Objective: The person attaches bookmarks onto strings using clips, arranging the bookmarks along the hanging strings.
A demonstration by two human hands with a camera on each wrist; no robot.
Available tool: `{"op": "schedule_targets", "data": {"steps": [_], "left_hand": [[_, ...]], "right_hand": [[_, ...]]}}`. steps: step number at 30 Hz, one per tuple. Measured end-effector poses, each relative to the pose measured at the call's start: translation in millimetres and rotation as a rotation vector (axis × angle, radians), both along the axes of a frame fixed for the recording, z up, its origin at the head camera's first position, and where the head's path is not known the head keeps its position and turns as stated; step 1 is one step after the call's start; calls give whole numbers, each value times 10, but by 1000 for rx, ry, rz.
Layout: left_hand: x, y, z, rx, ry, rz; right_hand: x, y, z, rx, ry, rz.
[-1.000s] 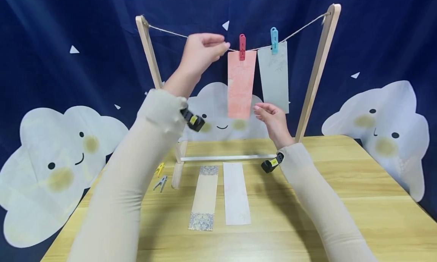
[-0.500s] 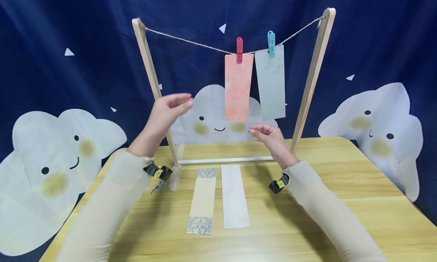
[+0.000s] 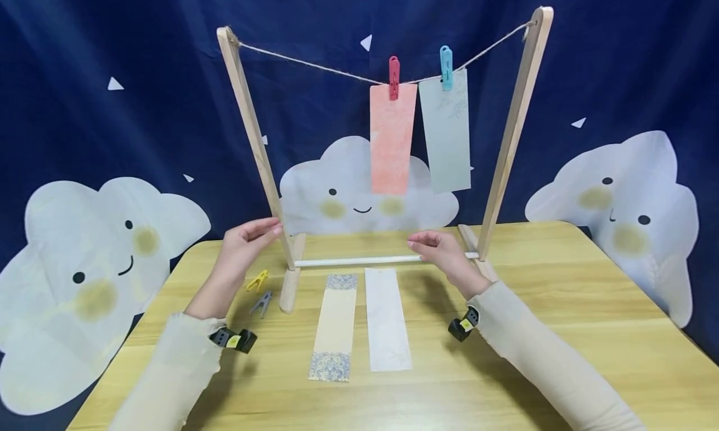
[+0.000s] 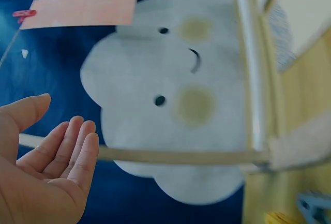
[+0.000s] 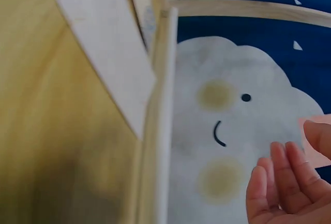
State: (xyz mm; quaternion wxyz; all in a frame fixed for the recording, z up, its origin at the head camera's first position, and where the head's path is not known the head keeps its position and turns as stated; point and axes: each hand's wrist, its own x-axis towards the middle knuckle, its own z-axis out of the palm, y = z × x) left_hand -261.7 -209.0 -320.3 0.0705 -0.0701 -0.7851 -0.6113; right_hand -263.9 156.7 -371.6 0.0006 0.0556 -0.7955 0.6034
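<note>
Fingers (image 4: 85,154) loose and empty, the hanging about half done by the look of it.
The left hand (image 3: 244,247) is relaxed and half spread just beside the left post (image 3: 253,125), the right hand (image 3: 446,256) likewise over the right part of the bar (image 3: 354,261); neither has hold of anything. On the cord (image 3: 309,64), right of its middle, the pink card (image 3: 393,144) hangs by the red peg (image 3: 394,78) and, to its right, the grey card (image 3: 446,135) by the blue peg (image 3: 446,68). Left to hang, it seems: the patterned card (image 3: 334,325) and, right of it, the white card (image 3: 387,322), flat on the near desk (image 3: 449,381). The yellow peg (image 3: 258,280) and grey peg (image 3: 261,303) lie unused to their left.
</note>
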Motion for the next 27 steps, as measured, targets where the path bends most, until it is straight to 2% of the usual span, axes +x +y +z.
{"op": "schedule_targets", "data": {"steps": [5,9,13,15,21,27], "left_hand": [[84,-135,-207,4,-23,11],[151,-220,-370,-19,-83,11],[168,-288,-522,-51,-133,14],[171,-325,-600,-66,-151,-4],[223,-426,-832,-82,-212,-113],[267,-555,-953,-119,-219,-92]], "right_hand": [[67,-51,-147,17,-62,27],[121,-96,-291,3,-100,50],[159,-146,-421,-4,-114,55],[173,-183,-480,1,-143,41],[230,-270,-605,31,-212,-17],[269,-322,-620,135,-200,-16]]}}
